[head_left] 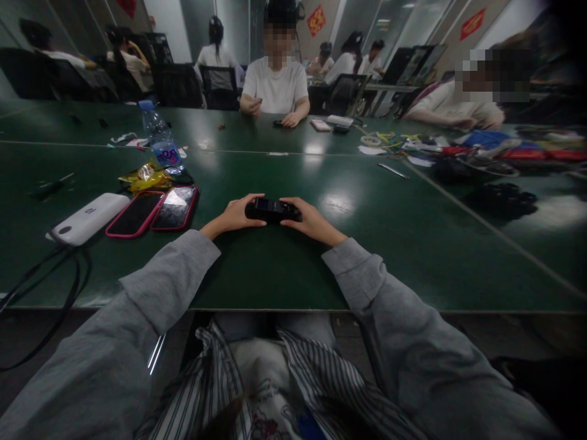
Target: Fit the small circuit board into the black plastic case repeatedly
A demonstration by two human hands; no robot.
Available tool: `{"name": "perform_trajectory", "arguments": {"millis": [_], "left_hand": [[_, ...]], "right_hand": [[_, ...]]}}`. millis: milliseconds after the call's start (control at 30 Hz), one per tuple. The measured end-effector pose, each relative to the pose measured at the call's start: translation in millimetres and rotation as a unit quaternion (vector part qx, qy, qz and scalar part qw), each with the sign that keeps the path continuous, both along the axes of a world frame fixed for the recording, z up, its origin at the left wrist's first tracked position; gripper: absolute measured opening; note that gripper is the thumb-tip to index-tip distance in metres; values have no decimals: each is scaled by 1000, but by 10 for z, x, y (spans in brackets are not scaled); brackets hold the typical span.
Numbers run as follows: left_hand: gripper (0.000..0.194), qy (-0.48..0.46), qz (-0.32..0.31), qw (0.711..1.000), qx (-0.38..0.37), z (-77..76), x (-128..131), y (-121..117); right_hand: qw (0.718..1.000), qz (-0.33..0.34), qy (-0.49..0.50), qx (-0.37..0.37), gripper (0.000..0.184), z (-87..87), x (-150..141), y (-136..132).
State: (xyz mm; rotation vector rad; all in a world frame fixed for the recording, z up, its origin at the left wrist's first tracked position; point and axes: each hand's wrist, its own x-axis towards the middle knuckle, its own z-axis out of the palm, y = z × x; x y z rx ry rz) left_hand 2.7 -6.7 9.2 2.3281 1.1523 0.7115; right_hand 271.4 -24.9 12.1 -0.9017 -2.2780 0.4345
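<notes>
Striped shirt (220,366) lay nearest; one black handheld device (274,209) was gripped endwise.
Left hand (233,215) and right hand (314,221) each held one end, likely steadying its upturned screen; contact with green table (275,269) unclear. Left of device: two red-cased phones (135,215) lay side by side, presumably kept within reach; one white power bank (89,217), one bottle (160,137) stood beyond.

"Where could a hand have passed?"
"Over the green tabletop (367,244), between the right hand (314,221) and the silver pen (393,171)."
"And on the left?"
"Two phones (175,208) and a white power bank (89,218) lay in the way, a bottle (160,137) beyond."
</notes>
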Motion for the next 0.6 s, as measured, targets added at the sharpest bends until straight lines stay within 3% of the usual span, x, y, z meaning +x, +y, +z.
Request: {"name": "perform_trajectory", "arguments": {"millis": [233, 600], "left_hand": [[68, -16, -8, 1000, -5, 27, 22, -21], [60, -11, 5, 1000, -15, 36, 25, -21]], "right_hand": [[1000, 2, 7, -19, 56, 4, 8, 17], [1000, 2, 9, -25, 57, 20, -1, 13]]}}
